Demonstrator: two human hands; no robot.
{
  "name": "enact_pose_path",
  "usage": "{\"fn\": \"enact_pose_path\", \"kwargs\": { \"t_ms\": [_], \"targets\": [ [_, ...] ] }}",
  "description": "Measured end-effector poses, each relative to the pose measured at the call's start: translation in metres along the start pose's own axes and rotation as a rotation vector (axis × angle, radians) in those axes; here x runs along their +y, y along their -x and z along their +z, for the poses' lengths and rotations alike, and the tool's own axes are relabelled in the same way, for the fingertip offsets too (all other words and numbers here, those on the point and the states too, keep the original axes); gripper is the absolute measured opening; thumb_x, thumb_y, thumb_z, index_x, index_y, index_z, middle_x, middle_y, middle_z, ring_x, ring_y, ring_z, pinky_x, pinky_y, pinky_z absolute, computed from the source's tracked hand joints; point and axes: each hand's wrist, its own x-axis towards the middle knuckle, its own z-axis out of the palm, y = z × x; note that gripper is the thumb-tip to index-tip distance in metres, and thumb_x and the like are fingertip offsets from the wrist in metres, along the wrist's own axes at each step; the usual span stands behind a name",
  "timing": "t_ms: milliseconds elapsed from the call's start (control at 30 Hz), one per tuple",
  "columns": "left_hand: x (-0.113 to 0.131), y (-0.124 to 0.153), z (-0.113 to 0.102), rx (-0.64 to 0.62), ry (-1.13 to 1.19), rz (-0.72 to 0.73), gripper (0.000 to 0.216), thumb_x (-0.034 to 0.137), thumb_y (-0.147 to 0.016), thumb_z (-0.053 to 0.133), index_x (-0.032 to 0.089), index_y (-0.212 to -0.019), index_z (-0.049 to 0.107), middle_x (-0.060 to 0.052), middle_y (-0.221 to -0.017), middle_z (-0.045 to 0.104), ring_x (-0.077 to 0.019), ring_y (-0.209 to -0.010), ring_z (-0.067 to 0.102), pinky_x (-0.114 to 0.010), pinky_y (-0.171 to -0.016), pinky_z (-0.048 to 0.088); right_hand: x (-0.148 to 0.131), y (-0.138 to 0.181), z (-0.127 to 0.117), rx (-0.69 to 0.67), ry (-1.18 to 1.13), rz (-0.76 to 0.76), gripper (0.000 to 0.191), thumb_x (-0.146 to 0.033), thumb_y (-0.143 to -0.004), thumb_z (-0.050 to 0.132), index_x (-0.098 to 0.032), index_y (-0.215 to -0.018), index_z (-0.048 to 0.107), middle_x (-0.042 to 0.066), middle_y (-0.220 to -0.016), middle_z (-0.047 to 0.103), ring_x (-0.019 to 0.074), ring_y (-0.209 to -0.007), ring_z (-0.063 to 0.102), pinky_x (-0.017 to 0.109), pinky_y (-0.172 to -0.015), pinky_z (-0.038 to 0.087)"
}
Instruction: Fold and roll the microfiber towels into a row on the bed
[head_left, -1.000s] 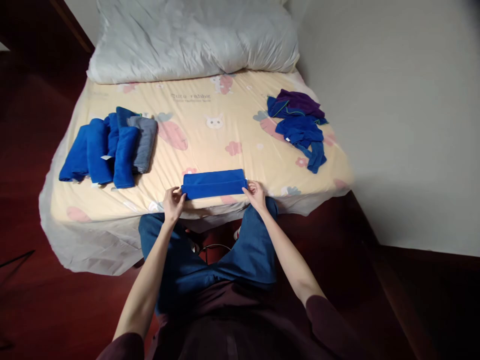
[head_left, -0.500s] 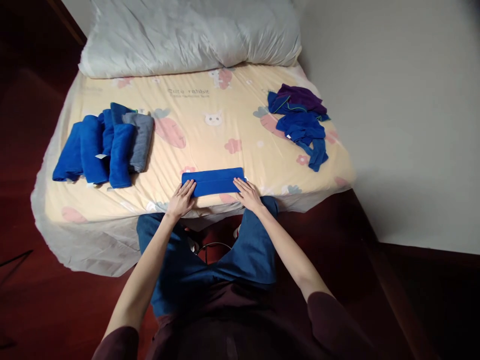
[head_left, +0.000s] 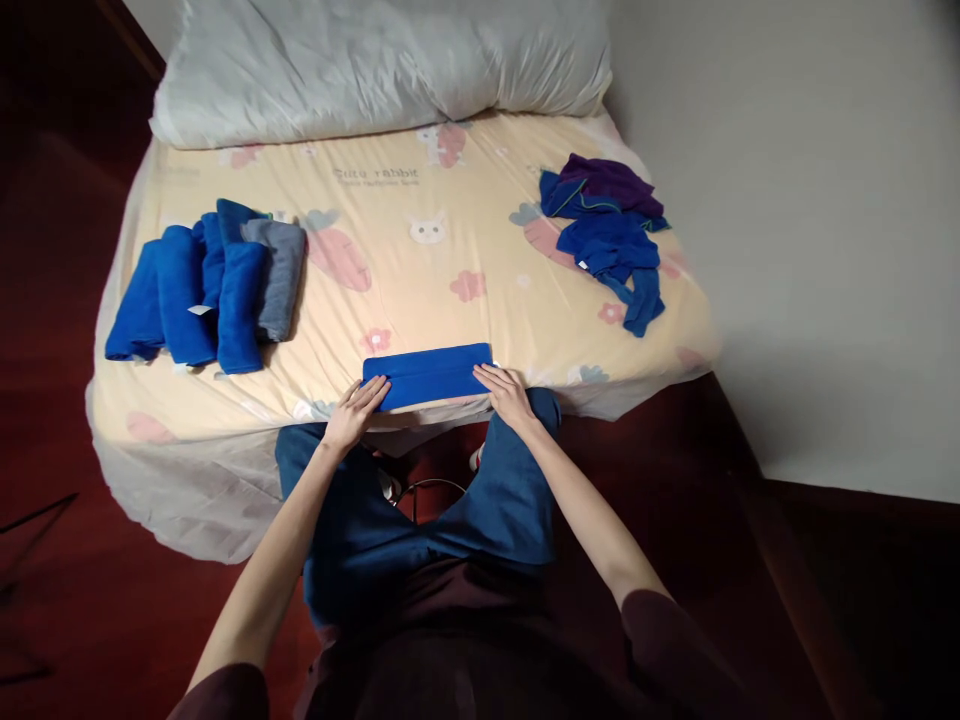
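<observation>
A blue cloth, folded into a long narrow strip, lies at the near edge of the bed. My left hand rests flat with fingers stretched out on the strip's left end. My right hand lies flat, fingers extended, on its right end. Neither hand grips anything.
A row of folded blue cloths and one grey cloth sits at the bed's left. A loose heap of blue and purple cloths lies at the right. A white pillow is at the head. A pale wall stands to the right, dark red floor around.
A second ago my hands pinched the two ends of the strip; now both lie flat on it. The view has shifted slightly.
</observation>
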Motion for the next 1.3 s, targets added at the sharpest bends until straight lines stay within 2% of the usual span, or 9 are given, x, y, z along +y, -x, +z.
{"fn": "enact_pose_path", "kwargs": {
  "t_ms": [100, 233, 367, 467, 533, 600, 733, 1133, 1300],
  "targets": [
    [-0.003, 0.005, 0.007, 0.051, 0.123, -0.032, 0.069, 0.011, -0.088, 0.039, 0.019, -0.157, 0.043, -0.009, -0.163, 0.041, -0.0227, -0.154, 0.034, -0.051, -0.129, 0.025, 0.004, 0.002, 0.005, 0.036, -0.086, 0.039, 0.074, 0.004, -0.084, 0.045, -0.029, -0.149, 0.055, 0.002, -0.149, 0.06, 0.0225, -0.141, 0.052, 0.049, -0.116, 0.041],
    [-0.008, -0.001, 0.009, 0.148, 0.37, -0.12, 0.064, 0.016, -0.083, 0.045, 0.019, -0.146, 0.055, -0.01, -0.154, 0.054, -0.025, -0.147, 0.045, -0.055, -0.125, 0.033, 0.01, -0.003, 0.01, 0.122, -0.227, 0.147, 0.074, 0.003, -0.078, 0.047, -0.03, -0.142, 0.063, 0.003, -0.139, 0.066, 0.0214, -0.135, 0.055, 0.043, -0.118, 0.042],
    [-0.004, -0.004, 0.005, 0.271, 0.503, -0.277, 0.051, 0.03, -0.088, 0.049, 0.017, -0.136, 0.061, -0.013, -0.142, 0.064, -0.0258, -0.135, 0.058, -0.047, -0.116, 0.046, 0.015, -0.007, 0.01, 0.191, -0.328, 0.296, 0.056, -0.008, -0.082, 0.055, -0.027, -0.133, 0.07, 0.008, -0.13, 0.064, 0.024, -0.127, 0.058, 0.04, -0.112, 0.049],
    [-0.002, -0.005, 0.006, 0.332, 0.513, -0.449, 0.047, 0.044, -0.092, 0.052, 0.017, -0.127, 0.066, -0.012, -0.124, 0.072, -0.0254, -0.113, 0.068, -0.04, -0.101, 0.054, 0.017, -0.009, 0.01, 0.246, -0.385, 0.351, 0.034, -0.021, -0.087, 0.06, -0.021, -0.119, 0.072, 0.01, -0.118, 0.066, 0.0261, -0.118, 0.06, 0.042, -0.108, 0.051],
    [-0.004, -0.007, 0.009, 0.364, 0.522, -0.553, 0.05, 0.052, -0.092, 0.054, 0.016, -0.124, 0.066, -0.01, -0.108, 0.074, -0.0236, -0.095, 0.07, -0.037, -0.091, 0.056, 0.02, -0.011, 0.011, 0.291, -0.411, 0.403, 0.022, -0.033, -0.091, 0.061, -0.019, -0.105, 0.07, 0.01, -0.106, 0.066, 0.0253, -0.106, 0.062, 0.04, -0.1, 0.053],
    [-0.008, -0.009, 0.012, 0.396, 0.545, -0.594, 0.054, 0.058, -0.091, 0.055, 0.015, -0.123, 0.065, -0.008, -0.099, 0.073, -0.0225, -0.087, 0.069, -0.035, -0.087, 0.056, 0.021, -0.012, 0.013, 0.311, -0.421, 0.432, 0.025, -0.044, -0.093, 0.059, -0.02, -0.091, 0.065, 0.008, -0.093, 0.064, 0.0237, -0.095, 0.062, 0.037, -0.092, 0.055],
    [-0.015, -0.011, 0.012, 0.4, 0.572, -0.587, 0.057, 0.061, -0.091, 0.055, 0.014, -0.122, 0.064, -0.009, -0.101, 0.073, -0.0242, -0.092, 0.069, -0.036, -0.089, 0.055, 0.022, -0.013, 0.015, 0.304, -0.4, 0.435, 0.034, -0.052, -0.095, 0.055, -0.023, -0.078, 0.056, 0.004, -0.082, 0.059, 0.0222, -0.088, 0.059, 0.034, -0.086, 0.053],
    [-0.014, -0.012, 0.01, 0.407, 0.567, -0.638, 0.062, 0.062, -0.089, 0.058, 0.014, -0.129, 0.063, -0.013, -0.11, 0.074, -0.0269, -0.102, 0.071, -0.041, -0.097, 0.055, 0.015, -0.015, 0.01, 0.301, -0.445, 0.462, 0.038, -0.059, -0.094, 0.054, -0.023, -0.083, 0.058, 0.006, -0.084, 0.066, 0.0231, -0.086, 0.063, 0.036, -0.084, 0.055],
    [-0.016, -0.016, 0.01, 0.437, 0.623, -0.635, 0.059, 0.057, -0.089, 0.061, 0.019, -0.134, 0.057, -0.011, -0.111, 0.072, -0.0235, -0.096, 0.073, -0.038, -0.09, 0.058, 0.019, -0.018, 0.017, 0.315, -0.569, 0.487, 0.046, -0.062, -0.091, 0.056, -0.019, -0.103, 0.063, 0.008, -0.085, 0.071, 0.0237, -0.084, 0.069, 0.036, -0.08, 0.058]
  ]
}}
